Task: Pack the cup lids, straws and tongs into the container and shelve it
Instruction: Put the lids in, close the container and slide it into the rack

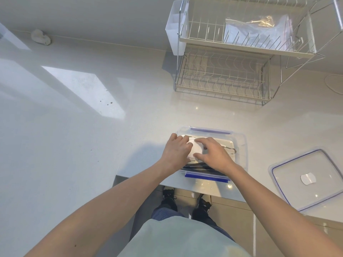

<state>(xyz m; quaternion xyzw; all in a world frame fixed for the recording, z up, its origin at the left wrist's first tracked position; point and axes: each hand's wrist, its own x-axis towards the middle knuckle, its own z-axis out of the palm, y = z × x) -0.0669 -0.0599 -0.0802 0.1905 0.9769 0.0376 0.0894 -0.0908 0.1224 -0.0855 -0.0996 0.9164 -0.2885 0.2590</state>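
hands (194,153) cupping cup lids (194,148) (in container (241,145))

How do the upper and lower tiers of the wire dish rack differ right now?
The upper tier of the wire dish rack holds a clear plastic zip bag; the lower tier shows nothing on it. The upper has straight upright prongs, the lower wavy wires. Both are cream-coloured wire with trays beneath.
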